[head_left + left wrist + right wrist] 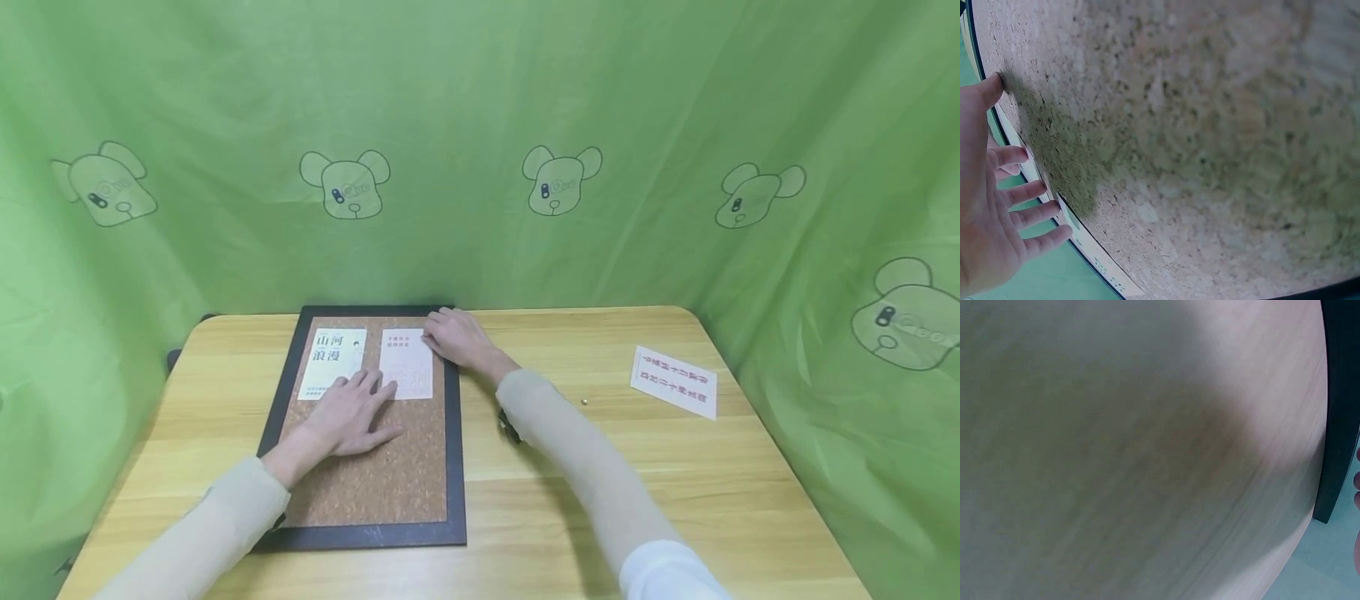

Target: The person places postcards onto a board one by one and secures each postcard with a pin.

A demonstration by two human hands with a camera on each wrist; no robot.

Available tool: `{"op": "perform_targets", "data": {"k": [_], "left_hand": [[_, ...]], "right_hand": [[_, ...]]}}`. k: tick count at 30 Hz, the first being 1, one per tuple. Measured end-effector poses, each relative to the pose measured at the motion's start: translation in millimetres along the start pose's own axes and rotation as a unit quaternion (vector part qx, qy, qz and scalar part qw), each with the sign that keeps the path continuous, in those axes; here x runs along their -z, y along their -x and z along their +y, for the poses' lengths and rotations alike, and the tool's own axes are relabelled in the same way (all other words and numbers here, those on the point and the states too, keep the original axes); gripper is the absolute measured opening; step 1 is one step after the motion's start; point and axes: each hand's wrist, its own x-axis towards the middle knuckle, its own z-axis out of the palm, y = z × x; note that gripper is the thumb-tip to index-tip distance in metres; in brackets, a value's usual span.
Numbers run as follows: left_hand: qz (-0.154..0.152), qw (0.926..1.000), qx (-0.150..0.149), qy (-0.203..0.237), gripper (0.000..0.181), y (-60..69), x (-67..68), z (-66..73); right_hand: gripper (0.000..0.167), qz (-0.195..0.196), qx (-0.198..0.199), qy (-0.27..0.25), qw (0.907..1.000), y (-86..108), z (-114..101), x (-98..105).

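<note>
A cork board (375, 467) with a dark frame holds two cards. My left hand (347, 419) rests on it, fingers spread, some fingertips over the lower edges of the left card (333, 358) and right card (408, 367). In the left wrist view the left hand (991, 219) has its thumb on the cork (1166, 156). At the right card's upper right corner, my right hand (463, 340) lies across the frame, its fingers bent and its thumb touching the card. Whether something small is under the thumb is hidden. The right wrist view shows only fingertips (1357, 481) beyond the frame (1340, 406).
Another card (673, 382) with red characters lies at the right of the wooden table (540, 508). A small round object (584, 402) lies between it and the right forearm. A small dark spot (356, 342) shows on the left card. Green curtains (480, 100) enclose the table.
</note>
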Motion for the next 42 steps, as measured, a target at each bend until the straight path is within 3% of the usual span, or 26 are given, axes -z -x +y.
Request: {"op": "perform_targets", "data": {"k": [3,10,28,42], "left_hand": [[0.001,1.0,0.0,0.001,0.081,0.8,0.2,-0.1],[0.007,1.0,0.0,-0.006,0.081,1.5,0.2,-0.5],[0.006,1.0,0.001,-0.007,0.082,1.3,-1.3,-0.6],[-0.002,1.0,0.0,-0.009,0.082,-0.5,-0.8,-0.1]], "right_hand": [[0.021,-0.014,0.004,0.016,0.9998,-3.5,-0.1,-0.9],[0.021,-0.018,-0.01,-0.008,0.9998,-7.3,-1.3,-1.8],[0.019,-0.005,-0.029,-0.046,0.9985,-5.3,-4.3,-6.5],[0.017,0.003,-0.007,-0.034,0.9994,-1.6,-0.4,-7.4]]}}
